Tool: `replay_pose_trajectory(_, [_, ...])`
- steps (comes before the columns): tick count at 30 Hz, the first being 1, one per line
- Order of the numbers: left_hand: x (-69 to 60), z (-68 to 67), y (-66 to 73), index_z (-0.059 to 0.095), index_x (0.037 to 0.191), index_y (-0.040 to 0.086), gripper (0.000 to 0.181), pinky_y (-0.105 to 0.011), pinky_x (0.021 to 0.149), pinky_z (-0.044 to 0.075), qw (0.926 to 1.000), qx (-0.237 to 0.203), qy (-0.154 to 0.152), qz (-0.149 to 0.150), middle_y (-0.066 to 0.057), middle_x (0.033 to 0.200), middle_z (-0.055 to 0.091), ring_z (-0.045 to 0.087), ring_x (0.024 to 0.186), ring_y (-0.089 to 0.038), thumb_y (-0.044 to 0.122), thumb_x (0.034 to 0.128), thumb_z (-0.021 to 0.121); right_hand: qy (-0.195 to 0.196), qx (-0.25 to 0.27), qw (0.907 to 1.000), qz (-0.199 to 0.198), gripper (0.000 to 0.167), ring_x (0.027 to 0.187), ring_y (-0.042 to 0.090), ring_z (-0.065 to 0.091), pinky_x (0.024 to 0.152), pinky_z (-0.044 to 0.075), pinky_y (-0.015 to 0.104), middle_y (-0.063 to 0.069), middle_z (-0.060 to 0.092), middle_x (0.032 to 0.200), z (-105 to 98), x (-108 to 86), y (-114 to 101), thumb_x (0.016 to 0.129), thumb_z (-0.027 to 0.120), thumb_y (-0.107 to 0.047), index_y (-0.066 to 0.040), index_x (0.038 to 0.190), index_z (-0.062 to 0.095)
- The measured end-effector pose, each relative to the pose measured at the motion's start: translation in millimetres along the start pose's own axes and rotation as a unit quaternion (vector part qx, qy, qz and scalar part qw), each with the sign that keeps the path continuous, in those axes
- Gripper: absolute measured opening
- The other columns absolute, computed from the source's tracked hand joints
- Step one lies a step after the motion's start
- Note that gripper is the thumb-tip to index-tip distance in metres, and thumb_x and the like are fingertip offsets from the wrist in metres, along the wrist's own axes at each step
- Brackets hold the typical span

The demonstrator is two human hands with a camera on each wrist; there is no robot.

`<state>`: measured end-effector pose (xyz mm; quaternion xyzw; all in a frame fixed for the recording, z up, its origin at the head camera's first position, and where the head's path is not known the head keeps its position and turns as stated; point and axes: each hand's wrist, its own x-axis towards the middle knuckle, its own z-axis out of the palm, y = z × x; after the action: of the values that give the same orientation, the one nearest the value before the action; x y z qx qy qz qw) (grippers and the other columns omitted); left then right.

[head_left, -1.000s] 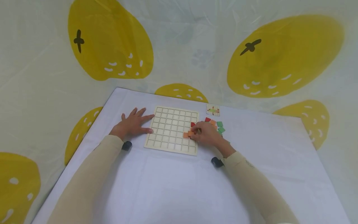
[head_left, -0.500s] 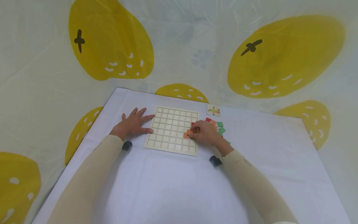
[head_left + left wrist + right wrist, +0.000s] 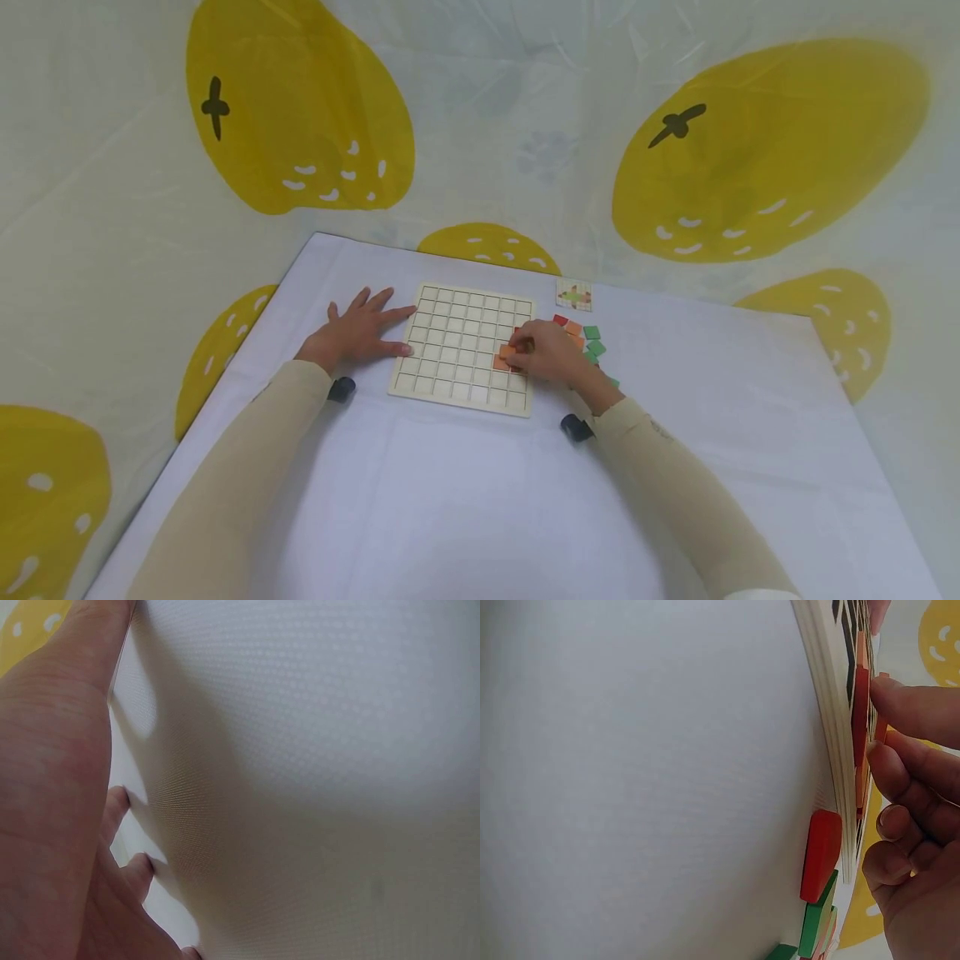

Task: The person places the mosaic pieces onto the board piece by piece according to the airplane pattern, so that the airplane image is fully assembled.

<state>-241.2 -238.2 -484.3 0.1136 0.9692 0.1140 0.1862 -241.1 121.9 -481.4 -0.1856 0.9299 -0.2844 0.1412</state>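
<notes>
The right hand [image 3: 551, 353] pinches an orange tile [image 3: 506, 352] just inside the right edge of the grid board [image 3: 448, 340], toward the far edge of the table [image 3: 450, 483]. I'd square it up before releasing, the left hand [image 3: 351, 332], splayed and empty, steadying the board's left edge.

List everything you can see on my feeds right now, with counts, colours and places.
Board: one, pale with a grid, on the table
Held tile: one, orange, over the board's right side
Board tiles: at least two, orange and red, toward the board's right edge
Loose tiles: several, partly hidden; red, orange, green; right of the board
Card: one, multicoloured, beyond the loose tiles
Table: one, white, under everything
Backdrop: one, pale with yellow shapes, behind the table
Wrist cameras: two, black, one near each cuff
Sleeves: two, beige, either side
Left hand: one, bare, at the board's left edge
Right hand: one, bare, pinching the held tile
</notes>
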Motion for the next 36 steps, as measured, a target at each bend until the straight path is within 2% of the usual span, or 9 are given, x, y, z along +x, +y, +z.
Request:
replay_pose_trajectory(7, [-0.4,-0.5,0.3,0.026,0.162,0.051,0.088,-0.09,0.113,0.003,1.0,-0.001,-0.001,0.004,-0.005,0.179,0.005,-0.003,0.163,-0.047,0.083,0.0856,0.058,-0.008,0.001,0.9999,0.01,0.03,0.091,0.022,0.057,0.074,0.05,0.029,0.005,0.068,0.098,-1,2.6,-2,0.09,0.083,-0.029,-0.011,0.114,0.078])
replay_pose_trajectory(18, [2.7,1.9,-0.8,0.025,0.162,0.051,0.09,-0.088,0.115,0.004,0.9999,0.012,-0.004,-0.006,-0.004,0.179,0.003,-0.004,0.163,-0.046,0.085,0.085,0.056,-0.003,-0.006,1.0,-0.001,0.033,0.093,0.021,0.059,0.078,0.052,0.029,0.006,0.072,0.106,0,7.1,-2,0.091,0.082,-0.027,-0.007,0.117,0.078])
replay_pose_trajectory(22, [3.4,3.2,-1.2,0.025,0.162,0.051,0.09,-0.088,0.115,0.004,0.9999,0.012,-0.005,-0.008,-0.004,0.179,0.003,-0.004,0.163,-0.046,0.085,0.0846,0.056,-0.008,-0.002,0.9999,0.007,0.033,0.092,0.021,0.059,0.076,0.051,0.029,0.006,0.071,0.104,0,6.6,-4,0.091,0.082,-0.026,-0.007,0.118,0.077])
replay_pose_trajectory(29, [3.1,3.6,-1.3,0.024,0.162,0.053,0.09,-0.088,0.115,0.005,0.9998,0.016,-0.009,-0.009,-0.003,0.179,0.003,-0.003,0.163,-0.046,0.087,0.084,0.055,-0.015,0.009,0.9995,0.026,0.029,0.089,0.022,0.058,0.065,0.05,0.028,0.005,0.066,0.097,1,7.8,-5,0.091,0.082,-0.027,-0.01,0.115,0.077])
replay_pose_trajectory(36, [2.0,2.0,-0.9,0.024,0.162,0.053,0.089,-0.088,0.115,0.006,0.9998,0.018,-0.004,-0.009,-0.003,0.179,0.004,-0.002,0.163,-0.045,0.084,0.0854,0.057,-0.01,0.011,0.9997,0.018,0.027,0.087,0.022,0.058,0.062,0.05,0.029,0.005,0.065,0.095,3,10.9,-1,0.091,0.082,-0.026,-0.011,0.113,0.078])
